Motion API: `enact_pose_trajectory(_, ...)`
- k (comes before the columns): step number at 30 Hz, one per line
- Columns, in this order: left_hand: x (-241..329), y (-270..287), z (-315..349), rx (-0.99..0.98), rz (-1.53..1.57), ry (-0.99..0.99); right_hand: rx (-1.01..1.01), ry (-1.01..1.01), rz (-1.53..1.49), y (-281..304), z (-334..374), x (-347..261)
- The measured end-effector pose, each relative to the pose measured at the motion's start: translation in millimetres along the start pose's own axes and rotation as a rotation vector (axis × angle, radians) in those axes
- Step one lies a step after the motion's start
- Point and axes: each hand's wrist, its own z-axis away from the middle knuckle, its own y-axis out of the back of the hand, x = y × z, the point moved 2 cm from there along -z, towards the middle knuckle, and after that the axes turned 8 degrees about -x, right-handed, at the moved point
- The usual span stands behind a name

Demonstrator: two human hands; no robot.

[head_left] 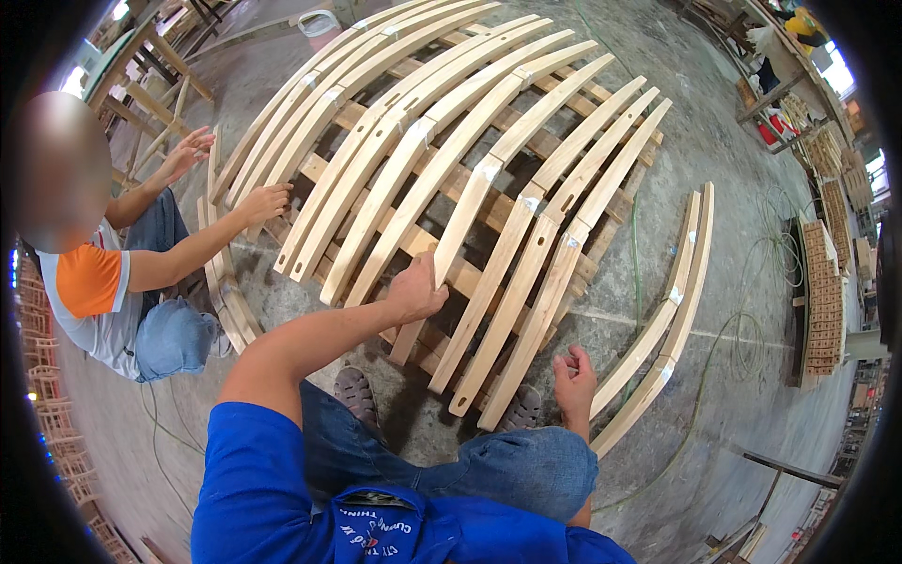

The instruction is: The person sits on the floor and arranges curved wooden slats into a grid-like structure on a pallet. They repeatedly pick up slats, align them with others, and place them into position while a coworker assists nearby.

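My left hand point(418, 289) closes round the near end of a pale curved wooden piece point(468, 209), one of several lying side by side on a slatted wooden pallet point(581, 289). That piece is jointed partway along, with a whitish patch at the joint. My right hand point(575, 383) hangs beside my knee with its fingers loosely apart and nothing in it. Nearest to it are the ends of the slotted curved pieces point(507, 348) and, on its other side, two curved pieces point(672, 320) lying on the floor.
A co-worker point(103, 282) squats at the left, one hand at the pieces' ends. More curved pieces point(225, 291) lie beside them. A white bucket point(319, 28) stands beyond. Thin hoses point(705, 404) cross the concrete floor; stacked wooden parts point(822, 301) stand at the right.
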Motion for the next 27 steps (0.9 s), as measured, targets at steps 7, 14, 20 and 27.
enact_pose_trajectory(7, 4, 52, -30, 0.438, -0.167, -0.158, 0.296, -0.152, 0.197, 33, 22, 35)
enact_pose_trajectory(14, -41, 68, -40, 0.491, -0.272, -0.139, 0.502, -0.320, 0.531, 52, 35, 93)
enact_pose_trajectory(20, -17, 70, -47, 0.428, -0.288, -0.120, 0.525, -0.586, 0.301, 60, 12, 112)
enact_pose_trajectory(27, -34, 91, -45, 0.568, -0.263, -0.164, 0.546, -0.202, -0.167, 75, 16, 111)
